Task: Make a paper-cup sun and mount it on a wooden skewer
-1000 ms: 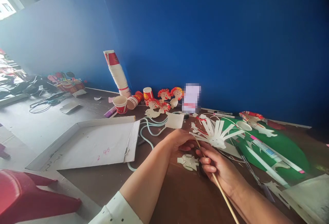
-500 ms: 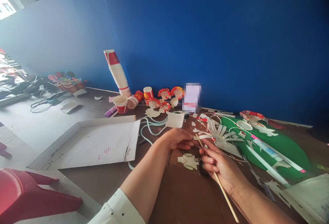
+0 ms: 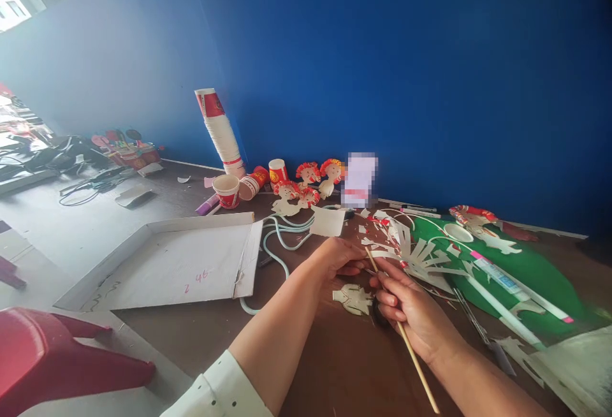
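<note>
My right hand (image 3: 411, 305) is closed round a thin wooden stick (image 3: 415, 359), whose upper end meets a white paper strip. That strip belongs to a paper cup cut into a fringe (image 3: 425, 254), its strips fanned out to the right behind my hands. My left hand (image 3: 343, 256) pinches at the strip's left end, close to the stick's tip; the fingertips are partly hidden. Just below my hands lies a small pale paper cutout of a figure's body (image 3: 352, 299).
A shallow white box lid (image 3: 191, 264) lies left, near a red stool (image 3: 57, 353). Behind are stacked paper cups (image 3: 222, 136), paper figures with red frilled heads (image 3: 331, 171) and a pale cable (image 3: 277, 248). Markers (image 3: 502, 277) and scissors (image 3: 471, 315) lie right, around a green sheet (image 3: 549, 283).
The camera view has shifted slightly. Both hands keep nearly the same pose at the strip, and the stick's lower end has swung a little to the left.
</note>
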Available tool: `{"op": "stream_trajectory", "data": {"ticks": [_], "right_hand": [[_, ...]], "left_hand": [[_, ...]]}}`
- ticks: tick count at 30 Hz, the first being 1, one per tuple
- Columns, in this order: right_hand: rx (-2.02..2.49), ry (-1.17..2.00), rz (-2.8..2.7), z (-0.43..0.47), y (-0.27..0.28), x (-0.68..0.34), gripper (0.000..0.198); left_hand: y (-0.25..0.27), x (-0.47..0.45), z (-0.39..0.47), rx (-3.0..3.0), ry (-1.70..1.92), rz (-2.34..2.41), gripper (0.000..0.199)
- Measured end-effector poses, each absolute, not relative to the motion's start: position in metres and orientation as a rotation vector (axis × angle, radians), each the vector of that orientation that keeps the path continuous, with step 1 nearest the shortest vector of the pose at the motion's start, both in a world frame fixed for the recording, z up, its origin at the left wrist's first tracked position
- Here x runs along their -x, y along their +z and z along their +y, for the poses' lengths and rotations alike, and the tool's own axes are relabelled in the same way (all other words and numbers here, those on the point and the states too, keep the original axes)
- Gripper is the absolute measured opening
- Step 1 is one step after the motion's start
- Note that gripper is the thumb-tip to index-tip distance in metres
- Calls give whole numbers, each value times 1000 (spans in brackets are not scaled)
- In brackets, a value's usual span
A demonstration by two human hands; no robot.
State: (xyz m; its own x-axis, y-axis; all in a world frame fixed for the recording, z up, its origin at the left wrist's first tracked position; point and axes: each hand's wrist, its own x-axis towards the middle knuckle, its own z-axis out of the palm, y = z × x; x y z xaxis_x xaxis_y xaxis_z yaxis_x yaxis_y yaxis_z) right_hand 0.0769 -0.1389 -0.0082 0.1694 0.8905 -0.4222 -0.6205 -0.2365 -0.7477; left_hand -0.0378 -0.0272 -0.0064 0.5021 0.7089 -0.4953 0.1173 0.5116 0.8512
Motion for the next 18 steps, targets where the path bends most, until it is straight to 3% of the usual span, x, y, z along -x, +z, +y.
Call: {"op": "stream_trajectory", "data": {"ticks": [18], "right_hand": [[1151,1404,-381,-139,-11,-77,42]], "left_hand": [[-1,40,-28,-1035,413,966,4]]}}
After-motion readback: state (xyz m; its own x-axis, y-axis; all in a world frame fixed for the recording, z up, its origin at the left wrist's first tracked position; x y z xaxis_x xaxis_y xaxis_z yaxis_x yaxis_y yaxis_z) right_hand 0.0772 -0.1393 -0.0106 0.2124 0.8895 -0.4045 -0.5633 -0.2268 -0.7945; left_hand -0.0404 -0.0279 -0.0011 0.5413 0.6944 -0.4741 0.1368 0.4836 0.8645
